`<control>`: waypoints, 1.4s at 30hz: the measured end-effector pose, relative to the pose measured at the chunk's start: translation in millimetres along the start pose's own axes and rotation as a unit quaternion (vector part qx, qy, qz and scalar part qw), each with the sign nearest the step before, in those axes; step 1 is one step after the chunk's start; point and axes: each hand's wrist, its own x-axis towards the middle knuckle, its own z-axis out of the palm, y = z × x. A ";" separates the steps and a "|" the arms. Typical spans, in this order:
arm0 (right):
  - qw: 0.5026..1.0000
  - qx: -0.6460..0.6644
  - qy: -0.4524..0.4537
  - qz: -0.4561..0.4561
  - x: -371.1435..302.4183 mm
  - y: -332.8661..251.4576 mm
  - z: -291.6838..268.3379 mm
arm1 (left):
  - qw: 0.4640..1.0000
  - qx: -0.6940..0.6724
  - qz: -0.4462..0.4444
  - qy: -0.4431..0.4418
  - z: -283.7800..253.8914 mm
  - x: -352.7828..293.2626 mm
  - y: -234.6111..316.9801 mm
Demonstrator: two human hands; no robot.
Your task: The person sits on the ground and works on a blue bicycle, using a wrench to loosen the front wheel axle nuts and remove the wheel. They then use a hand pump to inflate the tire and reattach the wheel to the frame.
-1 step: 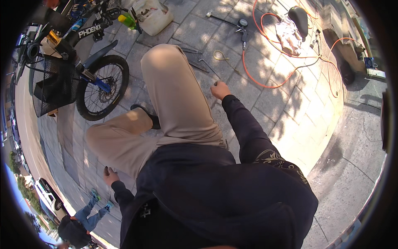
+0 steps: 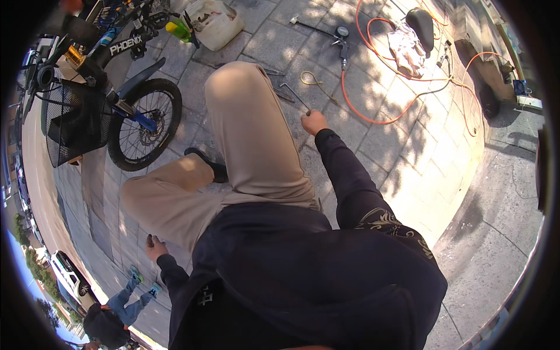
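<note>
My right hand (image 2: 314, 122) is low over the paving, right of my raised knee, with its fingers closed. A thin L-shaped metal rod like a hex key (image 2: 295, 97) runs from the fingertips toward the far left; its near end meets the fingers. Beside my bent left thigh hangs my left hand (image 2: 156, 248), its fingers loosely bent with a gap between the tips and nothing visible in them. Past my right knee lie flat dark metal bars (image 2: 282, 93), partly hidden by the knee, and a loop of yellowish cord (image 2: 311, 77).
A bicycle (image 2: 144, 122) with a front basket stands at the left. Beyond are a white container (image 2: 214, 26), a yellow-green bottle (image 2: 178, 31) and an air gauge (image 2: 342, 36) on an orange hose (image 2: 373, 121). A pale cloth (image 2: 406, 49) lies by a black saddle (image 2: 420, 30). Someone (image 2: 108, 324) is at lower left.
My right hand has shifted slightly up and to the right, closer to the rod's end. My right knee has moved a little to the right. The left hand looks unmoved.
</note>
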 end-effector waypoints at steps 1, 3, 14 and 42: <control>0.999 -0.011 0.036 0.005 22.4 13.4 -5.6 | 1.000 -0.001 0.004 -0.011 0.4 5.8 0.4; 0.998 -0.011 0.031 0.048 48.9 13.0 -22.6 | 0.997 0.062 0.047 0.002 -9.0 9.0 -5.5; 0.974 -0.098 0.128 0.156 176.6 88.0 -71.9 | 0.969 0.244 0.009 -0.045 -50.0 -41.7 58.3; 0.943 -0.110 -0.188 -0.251 39.8 -228.2 -276.5 | 0.829 -0.307 0.045 -0.465 230.0 -120.5 341.3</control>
